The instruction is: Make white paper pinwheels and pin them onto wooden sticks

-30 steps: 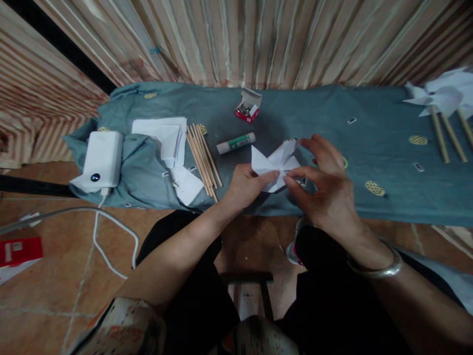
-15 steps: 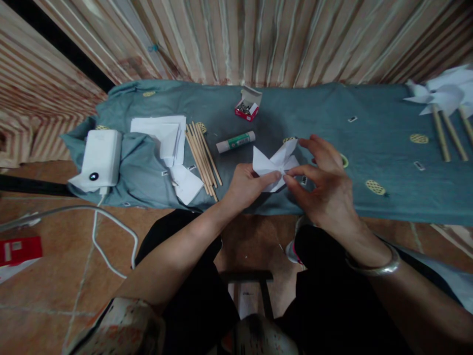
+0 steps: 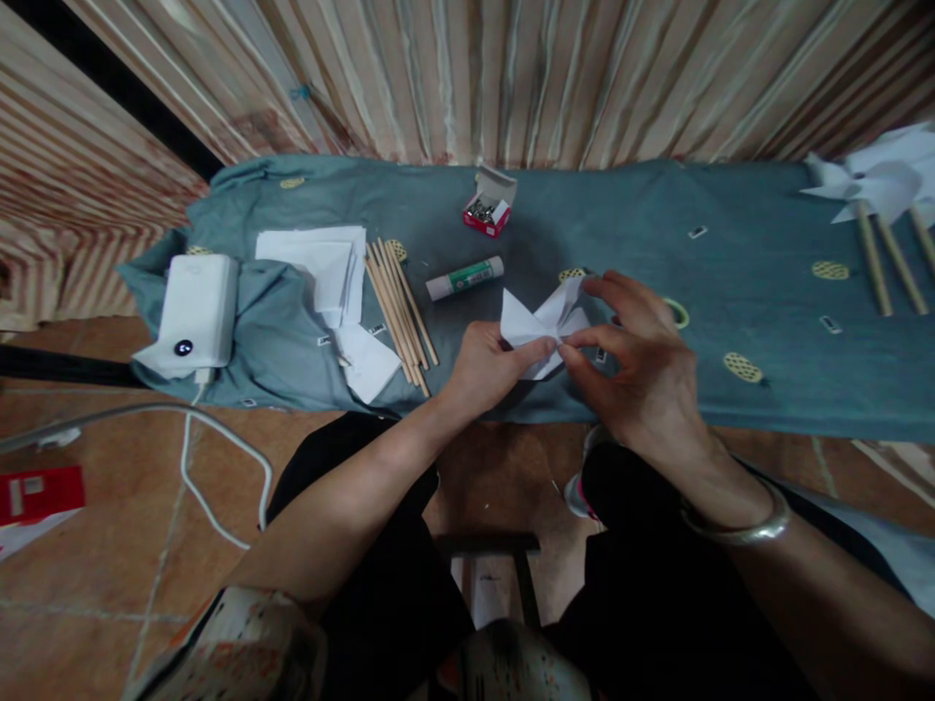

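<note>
A white paper pinwheel (image 3: 527,323) with folded blades is held just above the near edge of the cloth-covered table. My left hand (image 3: 488,368) grips it from the left, its thumb pressed near the centre. From the right, my right hand (image 3: 635,360) pinches the paper at the middle between thumb and forefinger, while its other fingers curl by the upper right blade. Whether anything small sits in that pinch is hidden. Beyond the pinwheel lie a glue stick (image 3: 466,278) and an open red box (image 3: 488,206) of small metal pins.
Left of my hands are several wooden sticks (image 3: 400,310) and stacked white paper (image 3: 307,255). A white power bank (image 3: 197,310) with a cable (image 3: 241,438) lies at the left end of the teal cloth (image 3: 774,312). Finished pinwheels (image 3: 873,185) on sticks rest far right.
Both hands stay on the pinwheel in nearly the same pose. The right hand's upper fingers have shifted slightly at the upper right blade. The view has moved a little.
</note>
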Demonstrator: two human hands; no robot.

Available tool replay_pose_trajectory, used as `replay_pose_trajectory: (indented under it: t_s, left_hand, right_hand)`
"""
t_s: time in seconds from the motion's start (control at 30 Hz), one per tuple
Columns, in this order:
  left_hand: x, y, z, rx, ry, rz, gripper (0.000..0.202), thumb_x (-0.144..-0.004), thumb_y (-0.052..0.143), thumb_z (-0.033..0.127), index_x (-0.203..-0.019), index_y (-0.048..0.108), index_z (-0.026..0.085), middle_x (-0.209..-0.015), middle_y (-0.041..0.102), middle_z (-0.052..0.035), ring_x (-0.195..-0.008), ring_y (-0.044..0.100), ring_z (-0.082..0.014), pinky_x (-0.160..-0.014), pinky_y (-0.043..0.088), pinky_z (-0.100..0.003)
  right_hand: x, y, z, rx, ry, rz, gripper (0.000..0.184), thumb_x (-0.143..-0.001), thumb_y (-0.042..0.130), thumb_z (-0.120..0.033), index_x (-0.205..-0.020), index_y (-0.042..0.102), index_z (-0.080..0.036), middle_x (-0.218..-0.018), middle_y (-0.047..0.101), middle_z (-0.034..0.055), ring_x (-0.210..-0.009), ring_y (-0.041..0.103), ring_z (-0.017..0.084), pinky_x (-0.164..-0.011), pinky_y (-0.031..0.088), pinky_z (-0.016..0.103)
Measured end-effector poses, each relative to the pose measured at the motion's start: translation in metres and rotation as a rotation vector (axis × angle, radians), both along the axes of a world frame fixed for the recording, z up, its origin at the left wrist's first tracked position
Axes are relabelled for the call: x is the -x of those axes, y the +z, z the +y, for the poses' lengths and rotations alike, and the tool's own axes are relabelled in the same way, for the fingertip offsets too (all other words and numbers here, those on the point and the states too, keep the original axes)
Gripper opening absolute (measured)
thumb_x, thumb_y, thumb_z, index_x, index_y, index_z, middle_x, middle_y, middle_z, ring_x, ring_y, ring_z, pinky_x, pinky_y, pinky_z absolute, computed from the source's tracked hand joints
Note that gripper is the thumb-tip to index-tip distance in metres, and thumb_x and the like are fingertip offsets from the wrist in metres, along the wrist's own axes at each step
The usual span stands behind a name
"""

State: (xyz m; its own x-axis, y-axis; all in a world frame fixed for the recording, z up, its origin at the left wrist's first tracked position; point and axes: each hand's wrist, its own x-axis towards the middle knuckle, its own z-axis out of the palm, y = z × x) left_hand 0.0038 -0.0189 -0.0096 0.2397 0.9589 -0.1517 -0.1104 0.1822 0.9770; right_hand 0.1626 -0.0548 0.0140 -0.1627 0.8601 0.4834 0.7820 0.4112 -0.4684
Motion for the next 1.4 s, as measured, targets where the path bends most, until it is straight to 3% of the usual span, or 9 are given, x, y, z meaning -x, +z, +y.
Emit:
replay_pose_trajectory:
  t_s: [0.2,0.37,0.6,0.7,0.8,0.97,1.17,1.27,1.4]
  left_hand:
    - [0.0,0.0,0.0,0.012,-0.012,-0.006,0.014,-0.066,0.078,0.025,-0.064,0.07,0.013,-0.061,0.064,0.0014,-0.056,0.053,-0.0096,-0.054,0.041,-0.022]
    - [-0.001,0.001,0.0,0.008,-0.001,-0.021,0.012,-0.066,0.076,0.024,-0.062,0.069,0.014,-0.059,0.063,0.0025,-0.054,0.051,-0.0083,-0.053,0.039,-0.021]
    - [0.0,0.002,0.005,0.145,0.091,-0.113,0.013,-0.064,0.075,0.024,-0.065,0.069,0.013,-0.062,0.066,0.0004,-0.056,0.056,-0.0098,-0.056,0.042,-0.022]
    - [-0.001,0.001,0.009,0.223,0.124,-0.199,0.016,-0.062,0.077,0.025,-0.069,0.07,0.013,-0.067,0.069,-0.0018,-0.061,0.06,-0.0125,-0.062,0.046,-0.025]
    - [-0.001,0.001,0.013,0.266,0.15,-0.267,0.019,-0.06,0.078,0.026,-0.071,0.07,0.013,-0.071,0.07,-0.0035,-0.065,0.062,-0.0143,-0.067,0.047,-0.028]
    - [-0.005,0.006,0.019,0.278,0.177,-0.371,0.023,-0.058,0.079,0.025,-0.074,0.07,0.012,-0.072,0.071,-0.0036,-0.066,0.062,-0.0143,-0.07,0.046,-0.029]
    - [-0.011,0.018,0.025,0.298,0.193,-0.461,0.026,-0.053,0.082,0.026,-0.073,0.071,0.013,-0.073,0.072,-0.0035,-0.068,0.063,-0.0153,-0.072,0.047,-0.029]
    - [-0.012,0.019,0.028,0.314,0.197,-0.48,0.024,-0.053,0.082,0.026,-0.07,0.07,0.013,-0.069,0.071,-0.0022,-0.064,0.062,-0.0146,-0.07,0.047,-0.029]
    - [-0.012,0.017,0.031,0.312,0.206,-0.458,0.023,-0.055,0.081,0.026,-0.07,0.069,0.013,-0.067,0.069,-0.0012,-0.061,0.058,-0.0122,-0.066,0.045,-0.027]
  right_hand:
    - [0.001,0.001,-0.001,-0.019,0.004,0.012,0.009,-0.085,0.06,-0.02,-0.078,0.066,-0.021,-0.128,0.061,0.0092,-0.131,0.049,0.03,-0.107,0.042,0.052]
    - [0.002,0.0,-0.001,-0.02,-0.011,-0.017,0.011,-0.085,0.061,-0.02,-0.077,0.066,-0.025,-0.127,0.063,0.0045,-0.131,0.05,0.028,-0.107,0.044,0.051]
    - [0.0,0.014,-0.003,-0.078,-0.017,-0.003,0.01,-0.085,0.063,-0.027,-0.085,0.068,-0.018,-0.126,0.064,0.0137,-0.125,0.055,0.031,-0.102,0.046,0.053]
    - [-0.006,0.021,-0.001,-0.013,-0.109,0.143,0.014,-0.084,0.065,-0.03,-0.092,0.068,-0.019,-0.131,0.061,0.0123,-0.123,0.057,0.028,-0.104,0.044,0.052]
    - [-0.012,0.019,0.007,0.107,-0.182,0.457,0.028,-0.077,0.071,-0.032,-0.102,0.067,-0.02,-0.131,0.061,0.0117,-0.123,0.057,0.027,-0.101,0.047,0.05]
    - [-0.01,0.011,0.022,0.453,-0.185,1.068,0.042,-0.06,0.084,-0.038,-0.097,0.067,-0.025,-0.106,0.073,0.0026,-0.107,0.067,0.022,-0.102,0.049,0.043]
    - [0.012,0.012,0.025,0.812,-0.037,1.238,0.039,-0.056,0.087,-0.037,-0.09,0.074,-0.023,-0.093,0.076,0.0025,-0.085,0.071,0.018,-0.072,0.058,0.028]
    - [0.019,0.009,0.028,0.834,-0.07,1.341,0.033,-0.056,0.088,-0.033,-0.084,0.075,-0.021,-0.09,0.076,0.0026,-0.074,0.07,0.015,-0.061,0.056,0.023]
    - [0.019,0.006,0.033,0.809,-0.099,1.38,0.029,-0.056,0.088,-0.031,-0.08,0.076,-0.021,-0.08,0.075,0.0013,-0.067,0.068,0.012,-0.058,0.055,0.02]
